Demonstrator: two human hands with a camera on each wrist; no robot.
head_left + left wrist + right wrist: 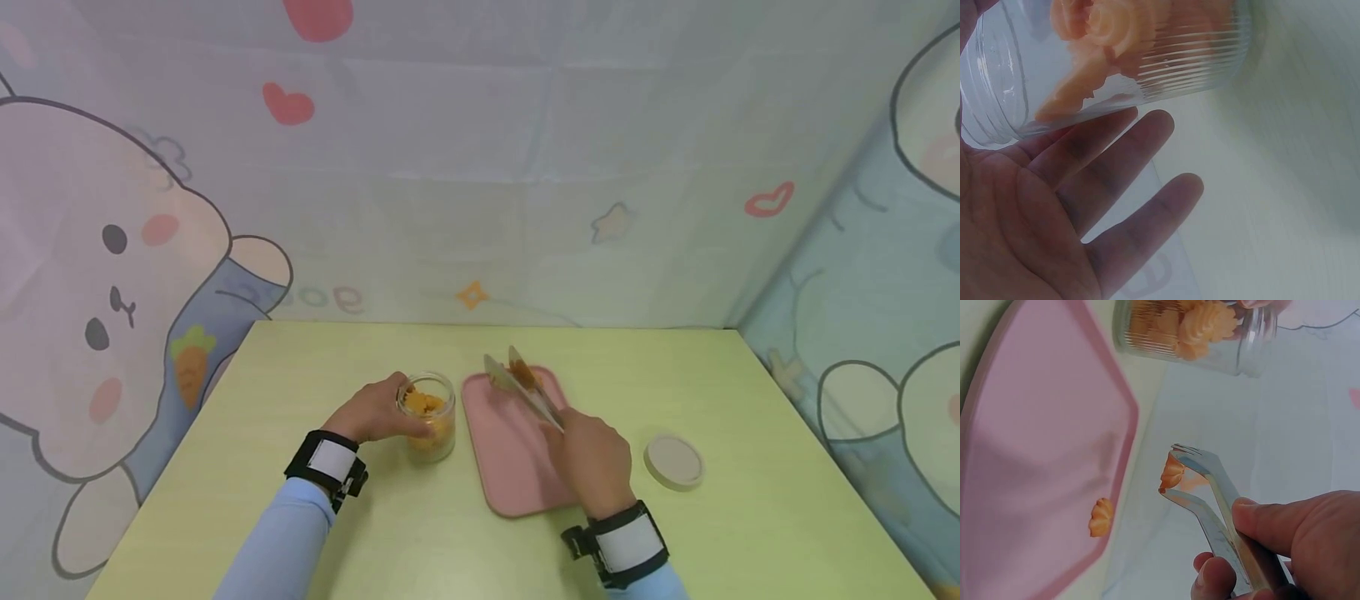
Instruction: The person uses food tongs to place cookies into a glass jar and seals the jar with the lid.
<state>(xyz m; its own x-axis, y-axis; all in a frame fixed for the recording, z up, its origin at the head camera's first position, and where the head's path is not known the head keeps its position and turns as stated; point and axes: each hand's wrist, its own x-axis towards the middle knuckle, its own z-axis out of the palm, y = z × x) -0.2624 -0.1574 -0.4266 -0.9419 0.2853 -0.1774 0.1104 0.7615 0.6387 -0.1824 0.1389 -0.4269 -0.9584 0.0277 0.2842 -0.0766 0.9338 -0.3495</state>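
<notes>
My left hand (378,412) holds a clear glass jar (442,442) near its rim, thumb in front. Piped, golden-orange cookies (1122,28) fill much of the jar, which has no lid on. In the left wrist view several of the fingers spread out under its side. With my right hand (596,458) I grip metal tongs (1219,481), whose tips pinch one small ridged cookie (1173,472). They are over the far end of a pink tray (510,475). Another cookie (1101,517) lies on the tray near its edge.
A round, pale lid (674,462) lies on the light yellow table (375,517), right of the tray. Behind the table hangs a printed cloth (450,208) with cartoon figures and hearts; a second printed side stands at the right.
</notes>
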